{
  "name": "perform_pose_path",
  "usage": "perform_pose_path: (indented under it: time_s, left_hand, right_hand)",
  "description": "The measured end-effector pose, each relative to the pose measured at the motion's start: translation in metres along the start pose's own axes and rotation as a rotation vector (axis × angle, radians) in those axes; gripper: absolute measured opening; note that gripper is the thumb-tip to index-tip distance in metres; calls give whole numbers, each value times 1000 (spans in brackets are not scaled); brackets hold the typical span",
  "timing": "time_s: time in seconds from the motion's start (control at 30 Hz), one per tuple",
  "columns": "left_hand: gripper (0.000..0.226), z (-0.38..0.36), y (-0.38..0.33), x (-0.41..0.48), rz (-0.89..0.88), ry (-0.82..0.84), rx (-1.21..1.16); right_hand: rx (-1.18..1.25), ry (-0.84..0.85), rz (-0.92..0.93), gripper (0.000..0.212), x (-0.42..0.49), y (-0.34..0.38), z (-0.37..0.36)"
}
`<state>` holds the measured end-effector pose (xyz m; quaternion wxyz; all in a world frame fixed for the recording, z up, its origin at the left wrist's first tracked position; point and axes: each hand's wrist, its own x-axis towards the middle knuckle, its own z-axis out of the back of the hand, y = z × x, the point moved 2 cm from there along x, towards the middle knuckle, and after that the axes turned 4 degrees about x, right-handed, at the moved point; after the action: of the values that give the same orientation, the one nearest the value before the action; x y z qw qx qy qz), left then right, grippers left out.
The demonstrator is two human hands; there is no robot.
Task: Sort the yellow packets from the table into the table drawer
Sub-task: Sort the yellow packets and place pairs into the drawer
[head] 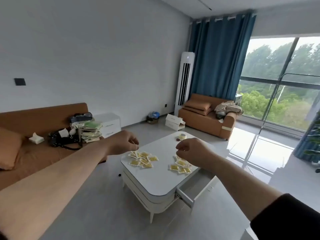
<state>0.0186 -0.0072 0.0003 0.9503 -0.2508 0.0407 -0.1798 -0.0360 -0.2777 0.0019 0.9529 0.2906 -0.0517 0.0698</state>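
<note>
Spill risk at table edge.
I found left grip and right grip curled, hold unclear; nudged yellow packets could miss the drawer.

I can read nothing here: the small yellow plastic packets show no legible print, and the mark on the tall white air-conditioner tower at one o'clock is blurred.

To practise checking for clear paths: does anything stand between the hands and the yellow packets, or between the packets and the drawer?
Nothing visible does. The left hand and right hand hover above the packets, and only bare table lies between those and the open drawer at its near right side.
</note>
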Motion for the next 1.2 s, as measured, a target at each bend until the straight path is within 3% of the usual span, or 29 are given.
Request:
perform_pose_path:
  time_s: [0.23,0.53,0.83,1.2]
  left_hand:
    - [26,36,84,73,14,29,4]
    - [27,55,141,145,10,61,23]
    - [25,53,176,265,16,55,34]
    - [24,55,215,442,70,76,50]
  right_hand:
    - [68,2,-61,24,101,19,-51]
    - [69,31,-105,22,192,18,-84]
    - [37,59,-101,15,313,-23,-90]
    - [-11,127,-74,25,493,-80,-97]
